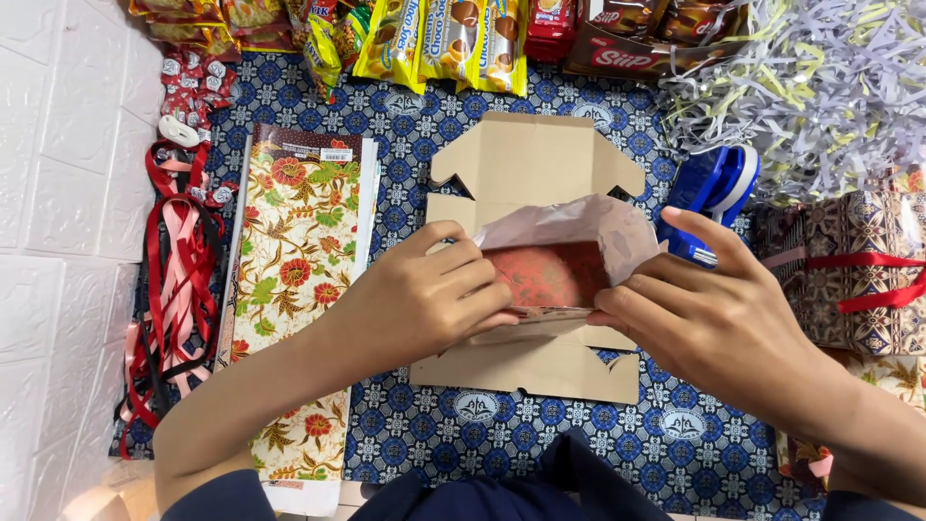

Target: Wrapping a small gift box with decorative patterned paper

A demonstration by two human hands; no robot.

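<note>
Holding: my left hand [424, 294] pinches the wrapping sheet [564, 253] at its left edge, fingers pressed together.
Sheet: centred over the flat cardboard box [532, 164].
Right hand [719, 314]: fingertips pinch the right edge; I should keep both sides level.

The flat cardboard box [536, 164] lies between the wrapping paper stack [299, 280] on its left and the tape dispenser [714, 193] on its right

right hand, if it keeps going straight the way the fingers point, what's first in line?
The right hand points left across the cardboard box. Past the paper sheet it pinches, it would likely meet the left hand fingertips; they look nearly touching.
</note>
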